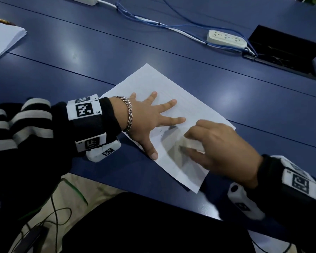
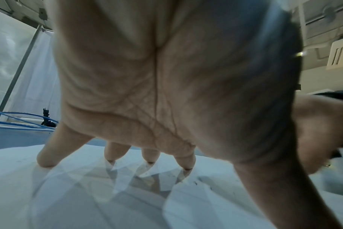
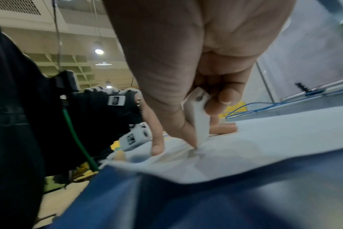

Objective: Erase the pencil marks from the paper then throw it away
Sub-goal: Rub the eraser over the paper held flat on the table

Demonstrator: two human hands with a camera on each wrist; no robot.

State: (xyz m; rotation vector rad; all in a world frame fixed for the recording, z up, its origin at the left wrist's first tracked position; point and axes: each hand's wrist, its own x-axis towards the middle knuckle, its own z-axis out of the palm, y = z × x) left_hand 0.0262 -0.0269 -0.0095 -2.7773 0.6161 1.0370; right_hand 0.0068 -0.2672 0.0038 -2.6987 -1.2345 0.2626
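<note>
A white sheet of paper (image 1: 171,92) lies at an angle on the blue table (image 1: 98,57), near its front edge. My left hand (image 1: 150,117) lies flat on the sheet with fingers spread and straight, pressing it down; in the left wrist view the fingertips (image 2: 111,156) touch the paper (image 2: 88,201). My right hand (image 1: 217,150) pinches a white eraser (image 1: 192,144) between thumb and fingers. The eraser (image 3: 198,122) stands tilted with its lower tip on the paper (image 3: 254,148). Faint dark specks show on the sheet close to the eraser.
A stack of white paper (image 1: 0,39) with a pencil (image 1: 0,20) lies at the far left. Two white power strips (image 1: 226,39) and blue cables (image 1: 144,21) run along the back. An open black cable box (image 1: 281,52) sits at the back right.
</note>
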